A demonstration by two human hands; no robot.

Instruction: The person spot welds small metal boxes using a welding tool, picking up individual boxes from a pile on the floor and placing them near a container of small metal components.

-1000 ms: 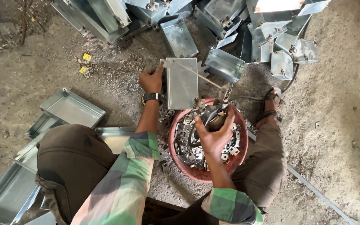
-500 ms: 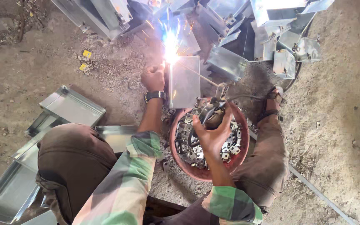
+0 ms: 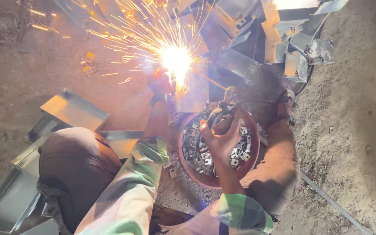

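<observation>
Head view. Weld arc (image 3: 176,61) burning at upper edge of upright sheet-metal box (image 3: 193,89), just above red bowl (image 3: 205,176) of small metal brackets on the floor. Left hand (image 3: 159,85) steadying box beside the arc; finger state hidden by glare, cannot tell. Right hand (image 3: 221,138) over bowl, fingers closed around electrode holder (image 3: 223,111). Advised: firm brace, steady rod, sleeve away from sparks.

- A rough metal workshop, work done on a bare dirt floor (image 3: 362,130).
- Welding sparks (image 3: 176,58) fly beside stacked sheet-metal trays (image 3: 72,109).
- A bowl of small metal brackets (image 3: 194,148) stands nearby.
</observation>
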